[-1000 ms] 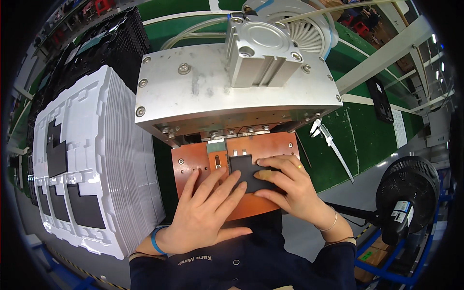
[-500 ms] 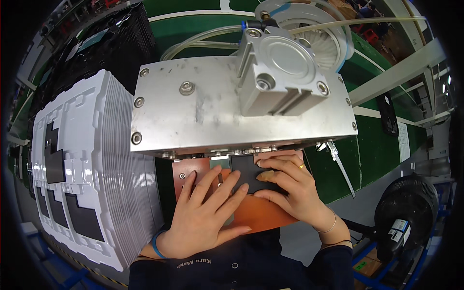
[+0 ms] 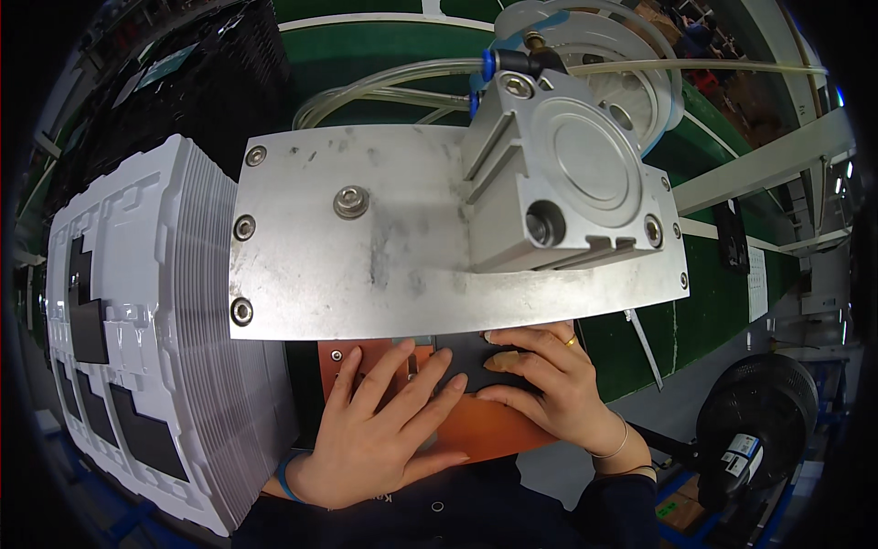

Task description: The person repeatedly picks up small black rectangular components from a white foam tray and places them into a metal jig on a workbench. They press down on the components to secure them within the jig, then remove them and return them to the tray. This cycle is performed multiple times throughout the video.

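Observation:
Under the front edge of a metal press fixture [image 3: 402, 247], a dark grey flat piece [image 3: 464, 361] lies on an orange plate [image 3: 498, 425]. My left hand [image 3: 380, 430] is spread open over the plate's left part, its middle fingertips close to the dark piece's left edge. From the right, my right hand [image 3: 553, 380] rests bent, parted fingers and thumb on the dark piece; one finger wears a tan cover. I see no grip around the piece. The fixture's top plate hides the piece's far end. A silver pneumatic cylinder [image 3: 567, 174] is bolted on top.
Stacked white plastic trays [image 3: 137, 311] with dark cut pieces stand at the left, before black crates [image 3: 183, 101]. Clear air hoses [image 3: 384, 82] run behind the cylinder. Calipers [image 3: 645, 348] lie on the green bench [image 3: 658, 316]. A black fan [image 3: 759, 421] is at the lower right.
The view has shifted, so the fixture's top plate now covers more of the dark piece and the plate. Both hands stay almost in place, fingers still on the same spots.

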